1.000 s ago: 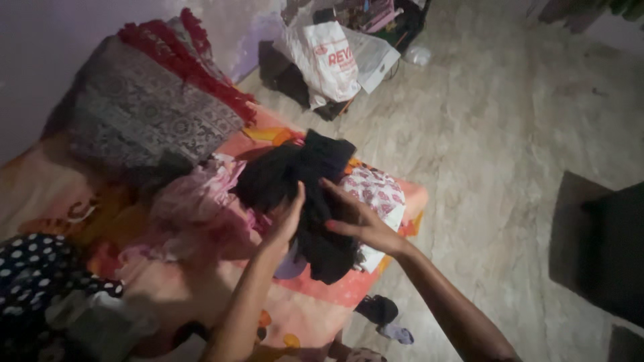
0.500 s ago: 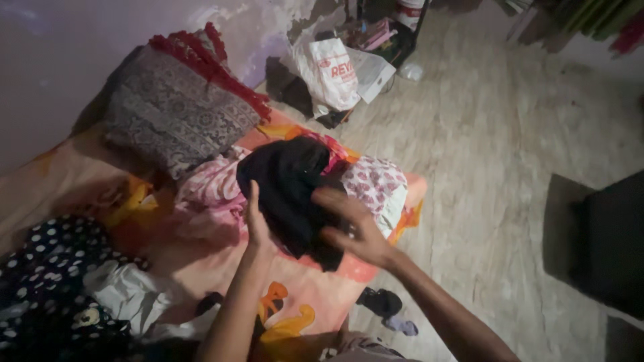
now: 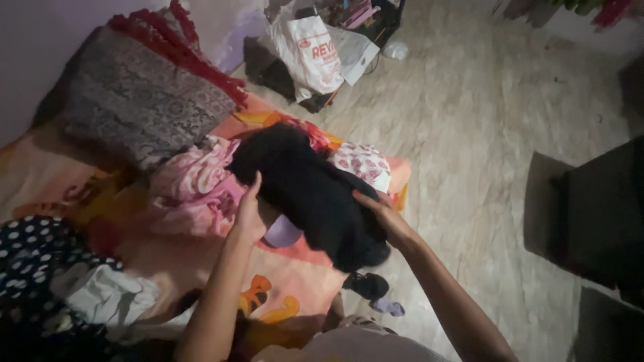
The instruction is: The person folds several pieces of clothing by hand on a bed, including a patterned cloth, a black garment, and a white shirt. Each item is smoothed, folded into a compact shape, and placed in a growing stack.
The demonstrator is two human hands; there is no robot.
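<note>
A black garment (image 3: 308, 191) lies bunched between both hands above an orange patterned mattress (image 3: 302, 275). My left hand (image 3: 249, 213) presses against its left side with the fingers upright. On the garment's right side my right hand (image 3: 382, 216) grips the cloth, partly hidden by it. A pink floral cloth (image 3: 194, 184) lies left of the garment. Behind it sits a white cloth with red print (image 3: 362, 163). A pale purple item (image 3: 282, 233) shows under the garment.
A grey patterned pillow with red fringe (image 3: 144, 100) lies at the mattress head. A dotted dark cloth (image 3: 33, 255) and a white cloth (image 3: 100, 295) are at the left. A white plastic bag (image 3: 312, 53) stands on the stone floor. Dark furniture (image 3: 597, 214) is at right.
The black garment has been drawn out longer and lower toward the mattress edge. My right hand moved from on top of it to its right end; my left hand stayed on its left side.
</note>
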